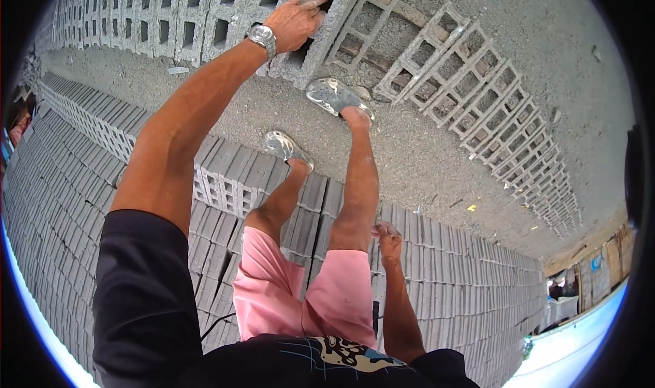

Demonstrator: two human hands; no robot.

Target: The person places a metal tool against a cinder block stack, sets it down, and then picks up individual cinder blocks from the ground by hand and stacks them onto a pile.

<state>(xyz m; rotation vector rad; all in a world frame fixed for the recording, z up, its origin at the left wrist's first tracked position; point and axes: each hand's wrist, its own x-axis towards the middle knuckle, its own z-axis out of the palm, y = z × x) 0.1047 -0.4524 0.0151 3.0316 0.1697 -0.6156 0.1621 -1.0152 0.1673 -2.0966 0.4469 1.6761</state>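
My left hand (297, 21), with a metal watch (262, 39) on its wrist, is on the last grey hollow concrete block (332, 32) of a standing row. Its fingers bend into the block's upper hole and the palm covers the web between the holes; the thumb is hidden. Down beside my right knee hangs my right hand (389, 242), empty, its fingers loosely bent and a little apart. It is nearest to the stacked blocks (437, 265) behind it and touches none that I can make out.
Right of the row, thin open concrete frames (471, 81) stand in a long curved line on the gritty ground (409, 159). My feet, in spattered shoes (334, 95), are between that row and the stacks. More stacked blocks (61, 176) fill the left. Wooden boards (600, 269) stand far right.
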